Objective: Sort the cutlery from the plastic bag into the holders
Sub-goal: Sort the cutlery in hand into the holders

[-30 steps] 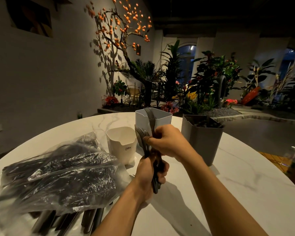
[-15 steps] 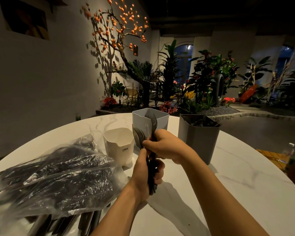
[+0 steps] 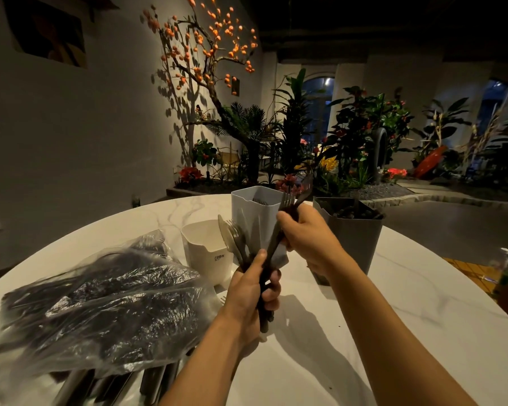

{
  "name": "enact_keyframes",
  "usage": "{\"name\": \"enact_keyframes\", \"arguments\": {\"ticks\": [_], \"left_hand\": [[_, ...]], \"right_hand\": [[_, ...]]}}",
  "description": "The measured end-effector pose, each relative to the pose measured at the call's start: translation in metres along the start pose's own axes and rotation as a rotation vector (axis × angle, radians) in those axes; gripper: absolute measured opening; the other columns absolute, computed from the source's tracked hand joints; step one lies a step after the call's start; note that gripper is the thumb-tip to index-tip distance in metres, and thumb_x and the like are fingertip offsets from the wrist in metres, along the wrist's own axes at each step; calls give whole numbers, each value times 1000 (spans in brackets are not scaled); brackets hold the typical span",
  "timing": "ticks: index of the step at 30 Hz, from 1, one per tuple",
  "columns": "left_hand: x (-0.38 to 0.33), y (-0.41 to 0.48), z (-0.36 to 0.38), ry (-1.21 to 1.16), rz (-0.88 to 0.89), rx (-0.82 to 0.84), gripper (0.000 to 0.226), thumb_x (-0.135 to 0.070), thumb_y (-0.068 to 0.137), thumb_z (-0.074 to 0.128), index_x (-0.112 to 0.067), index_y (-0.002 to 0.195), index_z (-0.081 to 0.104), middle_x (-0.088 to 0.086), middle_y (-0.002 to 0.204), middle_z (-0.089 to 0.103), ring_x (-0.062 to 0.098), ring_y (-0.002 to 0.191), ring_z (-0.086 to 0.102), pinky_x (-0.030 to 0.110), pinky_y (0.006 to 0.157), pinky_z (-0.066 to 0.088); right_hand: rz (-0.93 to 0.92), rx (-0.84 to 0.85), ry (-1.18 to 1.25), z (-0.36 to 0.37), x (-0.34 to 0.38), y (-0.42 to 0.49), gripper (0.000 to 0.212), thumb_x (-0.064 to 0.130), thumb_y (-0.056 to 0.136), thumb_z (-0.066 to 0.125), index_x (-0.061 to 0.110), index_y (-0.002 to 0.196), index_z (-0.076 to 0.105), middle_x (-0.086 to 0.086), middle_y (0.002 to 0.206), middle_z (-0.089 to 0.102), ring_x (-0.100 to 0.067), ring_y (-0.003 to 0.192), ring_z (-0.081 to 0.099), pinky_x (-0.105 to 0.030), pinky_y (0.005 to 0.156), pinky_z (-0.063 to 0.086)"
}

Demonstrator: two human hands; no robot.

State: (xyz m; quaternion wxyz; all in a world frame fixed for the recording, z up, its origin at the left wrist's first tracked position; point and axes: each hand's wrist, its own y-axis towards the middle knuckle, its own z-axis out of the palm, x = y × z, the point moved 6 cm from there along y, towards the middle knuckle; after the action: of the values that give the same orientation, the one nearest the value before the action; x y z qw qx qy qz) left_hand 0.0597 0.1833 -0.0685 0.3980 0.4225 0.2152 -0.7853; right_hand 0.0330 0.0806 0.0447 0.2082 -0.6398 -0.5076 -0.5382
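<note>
the right hand (image 3: 308,238) is pinching a dark metal fork (image 3: 288,218), tilting tines-up toward the light grey square holder (image 3: 252,212) just behind; the left hand (image 3: 252,291) is gripping the remaining bundle of cutlery (image 3: 235,241).

On the table (image 3: 393,332), the bag (image 3: 100,306) lies left of 3 holders (image 3: 257,212), hands (image 3: 254,291) in front.

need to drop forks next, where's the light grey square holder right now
In the head view the light grey square plastic holder stands mid-table, between the short white cup holder on its left and the dark grey square holder on its right.
</note>
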Motion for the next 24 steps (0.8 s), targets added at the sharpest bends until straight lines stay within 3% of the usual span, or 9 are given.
{"name": "enact_keyframes", "arguments": {"ticks": [2, 5, 9, 11, 14, 18, 21, 24], "left_hand": [[-1, 2, -4, -3, 33, -25, 37, -39, 100, 58, -6, 85, 63, 2, 62, 54, 8, 41, 34, 21, 41, 28], [-1, 3, -7, -17, 46, -34, 39, -40, 101, 57, -2, 99, 68, 14, 82, 58, 10, 39, 35, 22, 40, 29], [3, 5, -8, -11, -29, -52, 42, -46, 102, 52, -6, 96, 66, 4, 62, 50, 11, 41, 33, 24, 43, 28], [3, 6, -11, -57, -48, -79, 39, -47, 102, 52, -12, 89, 62, 1, 61, 51, 9, 40, 32, 22, 40, 27], [3, 11, -14, -147, -38, -97, 31, -42, 101, 55, -16, 84, 58, 2, 65, 54, 9, 38, 30, 20, 38, 24], [2, 14, -13, -147, -11, -81, 30, -39, 103, 54, -13, 87, 60, 3, 64, 51, 9, 36, 30, 19, 40, 25], [2, 13, -10, -138, 4, -94, 31, -38, 104, 53, -10, 91, 61, 3, 62, 51, 8, 36, 31, 19, 39, 25], [2, 12, -10, -109, -3, -97, 31, -38, 104, 52, -11, 93, 61, 3, 60, 51, 8, 35, 31, 18, 38, 25]], "right_hand": [[52, 143, 5, 12, -8, -1, 15, 21, 104, 53, 7, 103, 59, -13, 87, 64, -20, 75, 65, -21, 60, 53], [108, 225, -43, 22, -16, -5, 19, 23, 101, 59, 5, 108, 62, -18, 96, 67, -26, 83, 68, -28, 66, 58], [94, 246, -69, 15, -8, -8, 10, 21, 100, 60, 11, 102, 62, -9, 92, 68, -17, 80, 67, -20, 60, 50], [27, 165, 12, 8, 1, -4, 8, 19, 101, 58, 11, 100, 62, -9, 92, 67, -16, 81, 66, -18, 59, 50], [-117, -92, 154, -9, 21, 8, 13, 20, 101, 57, 10, 96, 63, -10, 89, 67, -19, 82, 67, -23, 65, 53], [-317, -405, -50, -27, 42, 35, 25, 33, 101, 55, 13, 99, 69, -3, 93, 70, -18, 88, 68, -39, 80, 58], [-312, -450, -84, -22, 42, 51, 23, 29, 102, 55, 10, 103, 68, 0, 94, 67, -22, 92, 67, -49, 87, 57], [-252, -386, -193, -11, 27, 68, 22, 25, 103, 53, 8, 105, 66, -10, 101, 67, -29, 97, 65, -54, 90, 54]]}}
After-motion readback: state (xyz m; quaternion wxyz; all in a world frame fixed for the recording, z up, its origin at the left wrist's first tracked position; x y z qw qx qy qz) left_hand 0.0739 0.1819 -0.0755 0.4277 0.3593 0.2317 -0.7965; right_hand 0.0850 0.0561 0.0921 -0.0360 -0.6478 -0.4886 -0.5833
